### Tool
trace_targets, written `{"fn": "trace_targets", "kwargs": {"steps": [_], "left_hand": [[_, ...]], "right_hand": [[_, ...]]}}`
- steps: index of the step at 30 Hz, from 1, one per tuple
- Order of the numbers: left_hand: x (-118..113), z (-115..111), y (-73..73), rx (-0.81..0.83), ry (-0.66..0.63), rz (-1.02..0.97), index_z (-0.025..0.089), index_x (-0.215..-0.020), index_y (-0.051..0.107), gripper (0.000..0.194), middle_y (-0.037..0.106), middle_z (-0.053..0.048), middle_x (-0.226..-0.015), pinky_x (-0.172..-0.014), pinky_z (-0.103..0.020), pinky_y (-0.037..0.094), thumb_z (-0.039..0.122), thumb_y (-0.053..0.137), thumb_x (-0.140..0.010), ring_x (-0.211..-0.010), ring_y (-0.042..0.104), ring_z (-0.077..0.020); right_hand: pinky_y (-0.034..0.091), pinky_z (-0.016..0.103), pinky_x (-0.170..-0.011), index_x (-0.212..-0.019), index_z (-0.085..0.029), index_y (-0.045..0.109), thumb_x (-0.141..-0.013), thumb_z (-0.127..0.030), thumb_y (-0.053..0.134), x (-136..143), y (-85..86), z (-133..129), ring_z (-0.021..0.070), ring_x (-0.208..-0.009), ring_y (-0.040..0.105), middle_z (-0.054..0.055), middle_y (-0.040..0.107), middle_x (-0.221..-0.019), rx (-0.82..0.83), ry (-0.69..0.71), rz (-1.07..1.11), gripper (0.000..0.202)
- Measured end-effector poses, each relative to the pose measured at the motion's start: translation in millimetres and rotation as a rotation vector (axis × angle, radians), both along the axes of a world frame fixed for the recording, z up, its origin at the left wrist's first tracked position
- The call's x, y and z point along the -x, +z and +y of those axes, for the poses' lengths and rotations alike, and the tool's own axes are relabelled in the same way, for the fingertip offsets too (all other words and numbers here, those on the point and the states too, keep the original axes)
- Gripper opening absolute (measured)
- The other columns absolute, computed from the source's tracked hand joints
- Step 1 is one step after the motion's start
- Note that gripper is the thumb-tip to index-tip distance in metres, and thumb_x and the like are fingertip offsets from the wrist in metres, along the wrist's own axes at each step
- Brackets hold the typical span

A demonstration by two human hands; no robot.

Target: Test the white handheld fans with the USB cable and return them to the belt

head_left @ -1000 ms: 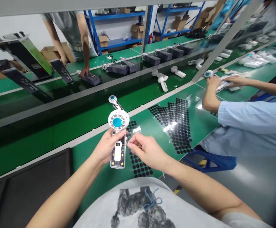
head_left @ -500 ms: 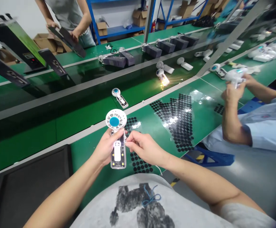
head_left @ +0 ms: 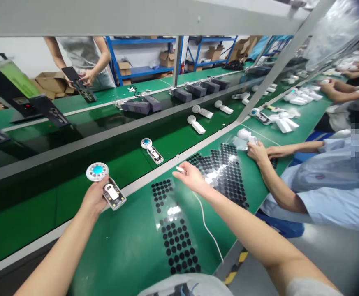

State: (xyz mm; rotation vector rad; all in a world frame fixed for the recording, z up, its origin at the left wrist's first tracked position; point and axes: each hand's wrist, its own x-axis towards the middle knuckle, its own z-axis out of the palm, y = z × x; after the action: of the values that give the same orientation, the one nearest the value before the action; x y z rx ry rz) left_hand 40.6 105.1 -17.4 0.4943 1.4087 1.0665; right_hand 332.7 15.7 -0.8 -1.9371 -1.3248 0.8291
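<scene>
My left hand (head_left: 95, 195) is closed around the neck of a small handheld fan (head_left: 115, 196), over the near edge of the green belt. The fan has a round white head with a blue centre, and its handle lies open with a circuit board and a white part showing. Over the bench, my right hand (head_left: 193, 177) pinches the small white plug (head_left: 179, 169) of a cable, apart from the fan. The white cable (head_left: 204, 222) trails down to the bench's near edge. Another opened fan (head_left: 155, 155) lies on the belt between my hands.
Sheets of black round pads (head_left: 176, 238) lie on the green bench (head_left: 126, 250). Several white fans (head_left: 198, 124) rest farther along the belt. A co-worker in a light blue shirt (head_left: 321, 189) handles a white fan at right. Grey boxes (head_left: 136, 107) stand beyond a metal rail.
My right hand has drawn the plug away from the fan's side, to the right and forward. The held fan has shifted left and tilted. A glow on one belt fan is gone; my view has risen.
</scene>
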Motion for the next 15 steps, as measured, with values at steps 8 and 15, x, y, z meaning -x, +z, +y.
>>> {"fn": "trace_targets", "kwargs": {"steps": [8, 15], "left_hand": [[-15.5, 64.5, -43.1, 0.028, -0.045, 0.125, 0.012, -0.072, 0.052, 0.010, 0.054, 0.004, -0.061, -0.053, -0.023, 0.046, 0.017, 0.058, -0.080, -0.050, 0.051, -0.0075], [20.8, 103.6, -82.6, 0.032, -0.082, 0.638, 0.015, -0.061, 0.053, 0.028, 0.059, -0.006, -0.068, -0.073, -0.038, 0.044, 0.033, 0.075, -0.058, -0.084, 0.058, -0.0290]], "right_hand": [[0.038, 0.026, -0.063, -0.089, -0.013, 0.059, -0.075, -0.023, 0.057, 4.7, -54.2, 85.4, 0.0182, -0.072, 0.056, 0.007, 0.062, -0.078, 0.064, -0.160, -0.087, 0.018], [0.041, 0.026, -0.068, -0.103, -0.012, 0.057, -0.075, -0.029, 0.059, -15.2, -75.3, 97.0, 0.0184, -0.077, 0.059, 0.008, 0.063, -0.084, 0.112, -0.145, -0.079, 0.033]]}}
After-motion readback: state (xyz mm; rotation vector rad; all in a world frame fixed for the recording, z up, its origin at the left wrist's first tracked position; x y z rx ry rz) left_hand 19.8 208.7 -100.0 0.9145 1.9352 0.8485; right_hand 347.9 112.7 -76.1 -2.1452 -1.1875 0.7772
